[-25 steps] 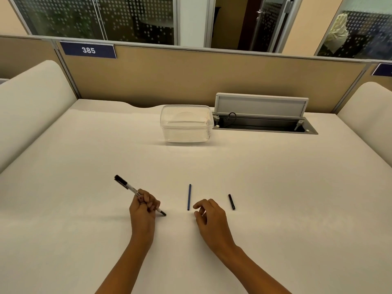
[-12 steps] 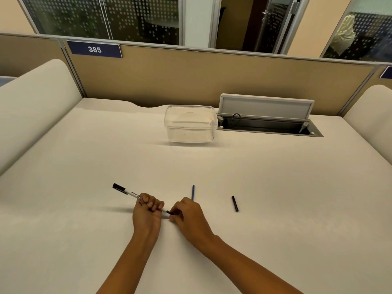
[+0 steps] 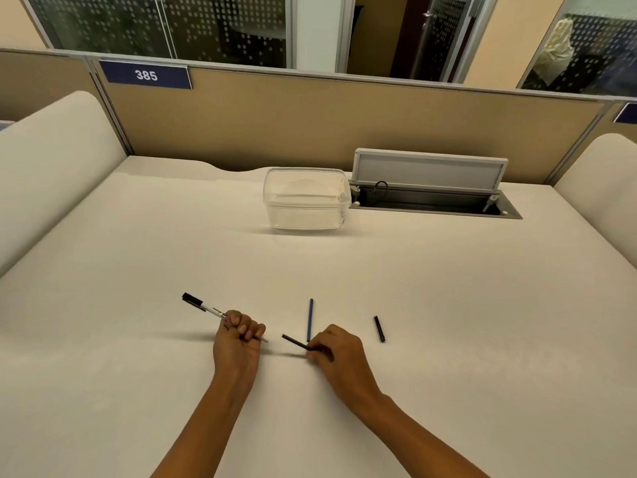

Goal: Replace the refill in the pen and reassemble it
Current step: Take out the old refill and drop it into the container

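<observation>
My left hand (image 3: pixel 238 343) is closed around a white pen barrel (image 3: pixel 206 308) with a black cap end pointing up-left; its open end pokes out to the right of my fingers. My right hand (image 3: pixel 336 353) pinches a thin dark refill (image 3: pixel 295 342), which is fully out of the barrel and points left toward it. A blue refill (image 3: pixel 310 319) lies on the white desk (image 3: pixel 448 305) just behind my right hand. A small black pen piece (image 3: pixel 379 328) lies to the right of it.
A clear plastic container (image 3: pixel 306 198) stands at the back centre. Right of it is an open cable tray (image 3: pixel 434 203) with a raised lid. A tan partition (image 3: pixel 310 122) closes off the far edge, with padded white dividers (image 3: pixel 51 174) on both sides.
My right hand went to the pen tip at my left hand, gripped the dark refill and pulled it out to the right. The left hand kept holding the barrel.
</observation>
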